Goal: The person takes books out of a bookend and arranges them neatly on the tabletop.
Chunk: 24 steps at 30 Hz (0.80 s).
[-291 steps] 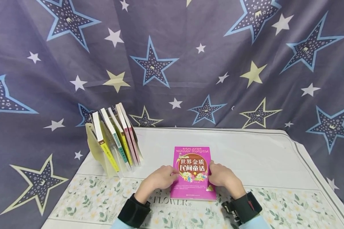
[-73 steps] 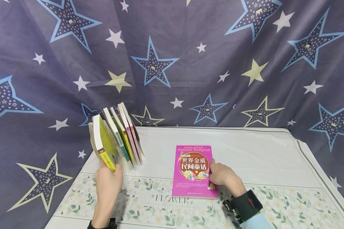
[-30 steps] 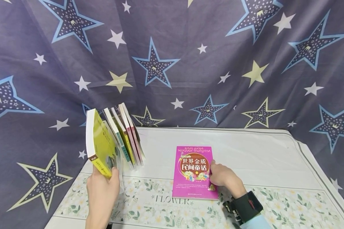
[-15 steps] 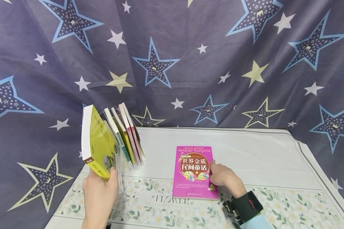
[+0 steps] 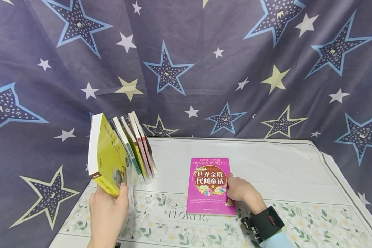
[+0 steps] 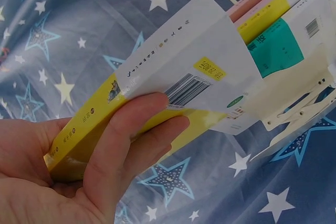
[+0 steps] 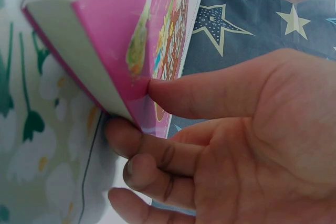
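My left hand [image 5: 108, 210] grips a thick yellow book [image 5: 111, 155] by its lower end, thumb on the front cover. In the left wrist view the fingers wrap the spine end, and the white back cover with its barcode shows. The book stands tilted at the left side of the row of books [image 5: 133, 144]. Over at the middle of the table, a pink book [image 5: 209, 203] lies flat, front cover up. My right hand [image 5: 241, 189] pinches its right edge, with the thumb on the cover and the index finger against the side.
The row leans in a cream bookend rack [image 6: 283, 108] at the table's left, with pink, yellow and green spines. A white cloth with a floral band [image 5: 173, 227] covers the table [image 5: 266, 165]. A star-patterned curtain [image 5: 186, 69] hangs behind.
My left hand has left the pink book and drawn the yellow book out of the rack, up and toward me. In the last half second it barely shifts. The right hand stays put.
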Each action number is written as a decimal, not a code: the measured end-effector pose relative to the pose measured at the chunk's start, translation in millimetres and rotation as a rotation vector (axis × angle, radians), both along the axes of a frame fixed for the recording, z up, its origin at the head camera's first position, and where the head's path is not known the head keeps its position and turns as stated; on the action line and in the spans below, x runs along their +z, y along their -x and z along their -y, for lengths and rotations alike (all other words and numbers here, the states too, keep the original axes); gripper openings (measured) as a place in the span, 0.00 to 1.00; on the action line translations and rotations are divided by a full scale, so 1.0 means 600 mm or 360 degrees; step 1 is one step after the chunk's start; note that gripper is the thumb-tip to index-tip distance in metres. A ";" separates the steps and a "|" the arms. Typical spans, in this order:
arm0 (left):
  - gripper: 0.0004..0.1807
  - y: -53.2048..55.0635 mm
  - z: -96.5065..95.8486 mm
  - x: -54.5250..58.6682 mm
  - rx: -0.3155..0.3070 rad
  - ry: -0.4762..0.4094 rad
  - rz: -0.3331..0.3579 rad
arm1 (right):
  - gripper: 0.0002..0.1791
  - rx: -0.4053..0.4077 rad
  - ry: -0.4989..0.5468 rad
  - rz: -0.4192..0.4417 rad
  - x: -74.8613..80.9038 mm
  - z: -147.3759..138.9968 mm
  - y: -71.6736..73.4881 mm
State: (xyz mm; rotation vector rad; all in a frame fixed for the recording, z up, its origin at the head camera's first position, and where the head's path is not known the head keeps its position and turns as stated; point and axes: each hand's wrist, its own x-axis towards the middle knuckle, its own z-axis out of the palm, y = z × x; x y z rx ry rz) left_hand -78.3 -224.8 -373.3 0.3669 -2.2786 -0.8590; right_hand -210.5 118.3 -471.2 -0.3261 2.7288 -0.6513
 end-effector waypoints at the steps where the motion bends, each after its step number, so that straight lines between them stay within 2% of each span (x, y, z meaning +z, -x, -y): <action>1: 0.20 -0.002 -0.001 0.001 0.0004 -0.0001 0.0009 | 0.43 0.0002 -0.0003 -0.0002 0.000 0.000 0.000; 15: 0.19 -0.025 -0.015 0.021 0.0013 -0.0006 0.0053 | 0.42 -0.0002 -0.0013 0.0005 0.000 0.001 -0.002; 24: 0.14 -0.036 -0.018 0.028 -0.0005 0.0019 0.0016 | 0.42 0.0006 -0.0013 -0.0002 0.000 0.001 -0.001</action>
